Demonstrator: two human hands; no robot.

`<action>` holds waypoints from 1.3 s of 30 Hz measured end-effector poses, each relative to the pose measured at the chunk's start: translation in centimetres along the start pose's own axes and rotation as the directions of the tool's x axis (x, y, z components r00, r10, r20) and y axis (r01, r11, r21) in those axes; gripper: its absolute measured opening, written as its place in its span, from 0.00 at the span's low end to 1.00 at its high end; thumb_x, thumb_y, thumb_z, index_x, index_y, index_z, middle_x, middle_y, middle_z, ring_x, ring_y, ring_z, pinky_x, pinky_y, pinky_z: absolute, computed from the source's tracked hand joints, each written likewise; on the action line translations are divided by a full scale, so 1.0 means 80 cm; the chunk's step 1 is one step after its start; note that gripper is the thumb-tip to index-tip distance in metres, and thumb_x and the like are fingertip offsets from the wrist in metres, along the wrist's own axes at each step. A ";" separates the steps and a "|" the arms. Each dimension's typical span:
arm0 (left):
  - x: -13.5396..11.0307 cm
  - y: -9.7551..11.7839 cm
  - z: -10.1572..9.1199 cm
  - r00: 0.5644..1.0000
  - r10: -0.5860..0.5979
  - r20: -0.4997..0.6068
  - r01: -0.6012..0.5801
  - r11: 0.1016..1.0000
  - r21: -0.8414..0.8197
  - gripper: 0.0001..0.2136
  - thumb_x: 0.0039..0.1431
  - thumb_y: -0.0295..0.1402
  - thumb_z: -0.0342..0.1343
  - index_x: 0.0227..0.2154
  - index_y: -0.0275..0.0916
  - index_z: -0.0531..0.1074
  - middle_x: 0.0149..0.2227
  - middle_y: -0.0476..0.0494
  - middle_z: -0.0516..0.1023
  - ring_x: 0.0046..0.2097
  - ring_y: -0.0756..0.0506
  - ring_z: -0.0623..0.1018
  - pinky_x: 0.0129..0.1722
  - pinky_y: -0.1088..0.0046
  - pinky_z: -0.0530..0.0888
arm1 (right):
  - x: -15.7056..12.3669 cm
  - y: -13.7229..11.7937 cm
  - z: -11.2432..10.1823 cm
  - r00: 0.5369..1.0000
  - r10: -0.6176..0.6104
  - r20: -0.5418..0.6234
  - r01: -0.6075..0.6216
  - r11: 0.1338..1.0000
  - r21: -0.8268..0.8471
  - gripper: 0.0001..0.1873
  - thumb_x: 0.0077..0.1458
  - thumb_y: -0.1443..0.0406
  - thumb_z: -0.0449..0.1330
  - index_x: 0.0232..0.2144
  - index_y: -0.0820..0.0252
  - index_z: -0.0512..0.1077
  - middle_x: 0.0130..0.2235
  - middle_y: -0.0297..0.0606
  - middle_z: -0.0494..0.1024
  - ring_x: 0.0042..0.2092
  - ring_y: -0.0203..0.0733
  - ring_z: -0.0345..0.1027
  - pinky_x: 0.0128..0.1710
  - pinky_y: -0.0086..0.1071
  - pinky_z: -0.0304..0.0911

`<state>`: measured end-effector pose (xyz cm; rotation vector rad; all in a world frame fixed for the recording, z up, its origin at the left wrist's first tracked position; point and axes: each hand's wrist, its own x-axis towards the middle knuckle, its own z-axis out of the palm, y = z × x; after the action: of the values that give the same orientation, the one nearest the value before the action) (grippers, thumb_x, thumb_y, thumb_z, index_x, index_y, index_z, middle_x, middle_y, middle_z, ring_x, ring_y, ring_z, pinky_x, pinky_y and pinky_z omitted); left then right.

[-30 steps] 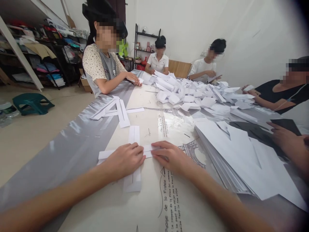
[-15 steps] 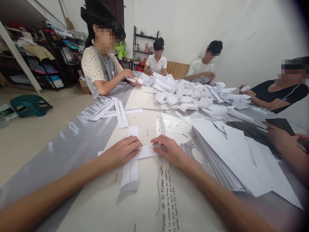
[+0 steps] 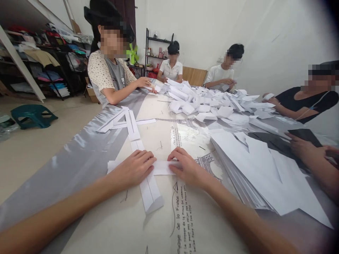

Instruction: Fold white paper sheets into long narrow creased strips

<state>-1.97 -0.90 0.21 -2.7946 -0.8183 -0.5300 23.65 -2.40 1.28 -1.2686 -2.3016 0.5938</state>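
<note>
Two folded white paper strips lie crossed on the table in front of me. My left hand (image 3: 134, 166) lies flat, palm down, on the crossing and presses on the long strip (image 3: 149, 186), which runs slantwise toward me. My right hand (image 3: 185, 165) rests with bent fingers on the right end of the crosswise strip (image 3: 162, 167). The left end of that strip sticks out beyond my left hand.
A thick stack of white sheets (image 3: 254, 165) lies at my right. More crossed strips (image 3: 124, 121) lie farther up the table, and a heap of folded papers (image 3: 206, 100) beyond. Several other people sit around the table; one person's hand (image 3: 307, 148) holds a dark sheet at right.
The long strip has turned under my left hand: its near end swung right and its far end left. Both hands stayed on the crossing.
</note>
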 end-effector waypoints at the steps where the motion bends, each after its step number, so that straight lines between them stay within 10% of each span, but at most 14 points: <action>1: 0.000 -0.001 -0.001 1.000 0.028 -0.009 -0.027 0.999 0.032 0.09 0.71 0.26 0.44 0.44 0.36 0.70 0.43 0.40 0.74 0.43 0.42 0.74 0.44 0.62 0.70 | -0.001 -0.001 -0.003 1.000 -0.001 -0.001 0.001 1.000 0.000 0.08 0.60 0.72 0.57 0.39 0.54 0.67 0.45 0.38 0.69 0.44 0.43 0.67 0.42 0.38 0.67; 9: -0.003 -0.015 -0.030 0.982 0.106 -0.156 -0.086 0.988 0.128 0.13 0.69 0.19 0.43 0.44 0.38 0.72 0.42 0.40 0.76 0.45 0.41 0.75 0.46 0.61 0.70 | -0.009 -0.009 -0.018 0.958 -0.243 -0.151 0.218 0.962 -0.162 0.09 0.62 0.74 0.50 0.32 0.55 0.63 0.38 0.39 0.70 0.39 0.42 0.64 0.35 0.35 0.61; 14: -0.010 -0.018 -0.019 0.997 0.064 -0.050 -0.057 0.990 0.131 0.14 0.67 0.17 0.43 0.41 0.38 0.72 0.41 0.40 0.76 0.43 0.41 0.75 0.39 0.65 0.71 | -0.012 -0.024 -0.014 0.961 -0.269 0.071 0.277 0.943 -0.183 0.10 0.58 0.75 0.50 0.32 0.56 0.63 0.38 0.39 0.70 0.34 0.40 0.61 0.30 0.33 0.58; 20: -0.012 -0.012 -0.007 0.990 0.018 0.138 -0.052 0.968 0.247 0.13 0.64 0.14 0.45 0.37 0.36 0.71 0.34 0.41 0.75 0.36 0.42 0.75 0.31 0.68 0.69 | -0.015 -0.027 -0.012 0.979 -0.119 0.163 0.109 0.992 0.066 0.02 0.61 0.67 0.58 0.34 0.56 0.69 0.42 0.37 0.72 0.40 0.41 0.68 0.39 0.35 0.66; 24: -0.011 0.001 -0.004 0.989 -0.010 0.150 -0.030 0.965 0.262 0.12 0.73 0.32 0.45 0.38 0.34 0.73 0.31 0.41 0.75 0.32 0.43 0.76 0.28 0.69 0.69 | -0.012 -0.020 -0.007 0.996 0.015 0.084 -0.023 0.995 0.094 0.08 0.63 0.63 0.59 0.30 0.56 0.71 0.48 0.38 0.72 0.45 0.42 0.70 0.45 0.39 0.67; 30: -0.012 0.011 0.009 0.998 0.007 0.067 -0.019 0.984 0.179 0.21 0.74 0.41 0.42 0.52 0.27 0.72 0.51 0.25 0.77 0.53 0.32 0.78 0.47 0.56 0.76 | -0.010 -0.013 0.007 0.988 0.152 -0.002 -0.152 0.988 0.030 0.13 0.59 0.65 0.61 0.47 0.54 0.71 0.42 0.38 0.72 0.36 0.40 0.69 0.37 0.38 0.68; 39: -0.013 0.008 0.008 0.990 -0.138 0.038 0.138 0.990 0.012 0.18 0.74 0.40 0.44 0.56 0.37 0.71 0.57 0.32 0.73 0.59 0.32 0.73 0.55 0.52 0.73 | -0.007 -0.017 0.006 0.975 0.221 0.006 -0.221 0.972 0.077 0.12 0.57 0.65 0.63 0.45 0.54 0.74 0.36 0.35 0.70 0.31 0.38 0.64 0.33 0.36 0.66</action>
<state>-2.23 -1.77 -0.86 -2.7615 -1.0255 -0.4936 22.76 -3.58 1.59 -1.4983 -2.1281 0.7472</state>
